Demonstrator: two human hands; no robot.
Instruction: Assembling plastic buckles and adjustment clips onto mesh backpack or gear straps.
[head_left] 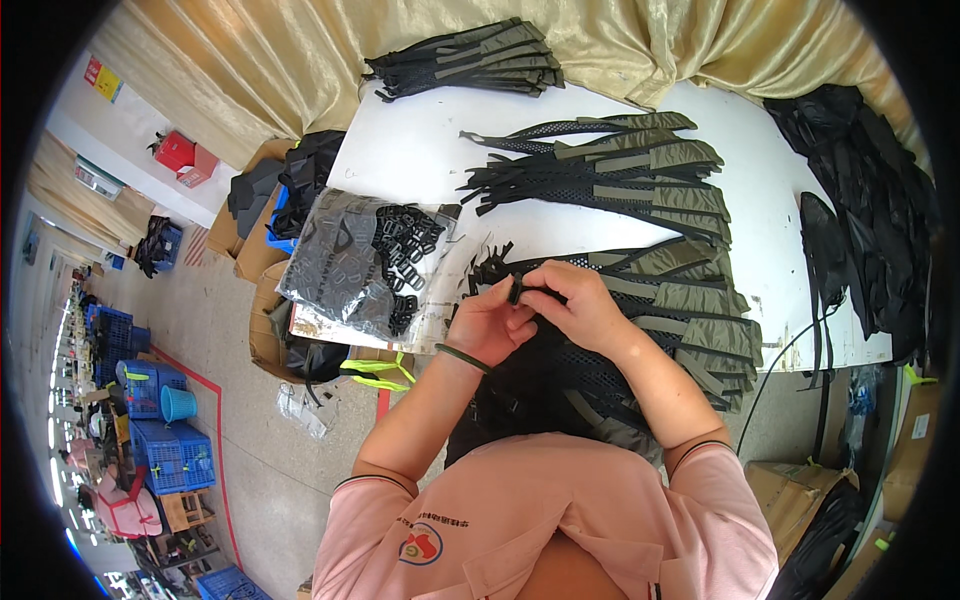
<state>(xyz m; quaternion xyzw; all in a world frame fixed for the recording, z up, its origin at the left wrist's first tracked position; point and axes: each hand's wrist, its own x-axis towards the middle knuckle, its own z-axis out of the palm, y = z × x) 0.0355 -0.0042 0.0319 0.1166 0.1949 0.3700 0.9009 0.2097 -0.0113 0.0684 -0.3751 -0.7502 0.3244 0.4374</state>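
In front of my chest, my left hand point(487, 322) and my right hand point(575, 308) meet with fingers pinched. Between their fingertips is a small black buckle point(516, 290), gripped by the left. A black strap end point(545, 292) runs from it into my right fingers. Below the hands hangs dark material point(520, 385), partly over my lap. Right of my hands lie several olive and black mesh straps point(690, 300), overlapping in a fan. To the left, loose black plastic buckles point(405, 250) sit on a clear plastic bag point(335, 255) of similar parts.
Further olive and black strap bundles point(620, 165) lie on the white table point(390, 150), another bundle point(470, 60) at its back. Black fabric pieces point(850, 210) cover the right end. Cardboard boxes point(265, 325) stand left, blue crates point(172, 455) on the floor beyond.
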